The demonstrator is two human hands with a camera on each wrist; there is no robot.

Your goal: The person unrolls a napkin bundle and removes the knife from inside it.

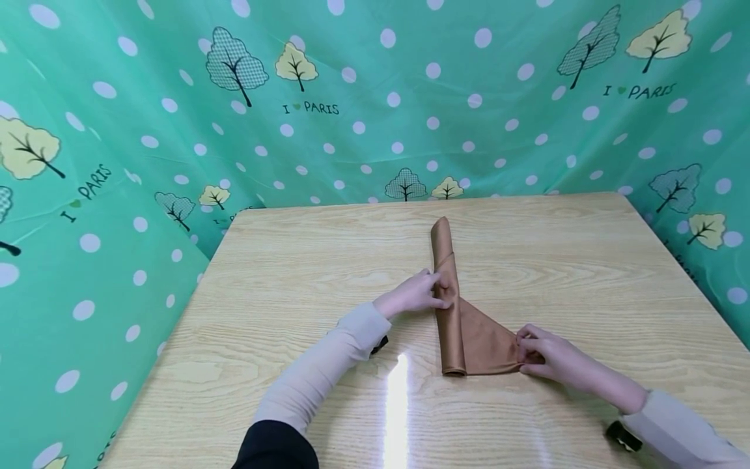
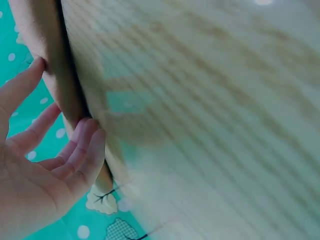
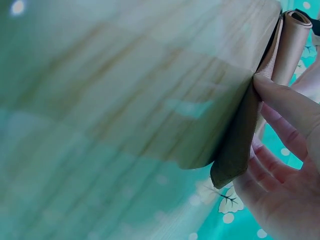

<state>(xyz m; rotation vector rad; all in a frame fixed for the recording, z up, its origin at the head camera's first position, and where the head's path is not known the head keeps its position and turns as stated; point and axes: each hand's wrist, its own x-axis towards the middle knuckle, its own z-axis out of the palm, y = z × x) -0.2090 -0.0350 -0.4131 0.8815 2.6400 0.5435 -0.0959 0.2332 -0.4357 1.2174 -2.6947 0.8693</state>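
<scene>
A brown satin cloth [image 1: 486, 339] lies on the table, partly wound into a long, narrow roll [image 1: 452, 342], with a loose triangular flap spreading to the right. My left hand [image 1: 415, 293] rests on the middle of the roll. In the left wrist view, that hand's fingertips [image 2: 92, 127] touch the roll's side and the thumb stands apart from them. At the flap's right tip, my right hand [image 1: 551, 355] pinches the cloth between thumb and fingers. The right wrist view shows a folded edge of the flap [image 3: 237, 140] hanging past this grip, with the roll's coiled end beyond.
The light wood-grain table [image 1: 281, 273] carries a bright light reflection near its front. Behind it and on both sides hangs a green curtain [image 1: 363, 78] with white dots and printed trees. Dark wrist devices [image 1: 623, 436] sit under the pale sleeves.
</scene>
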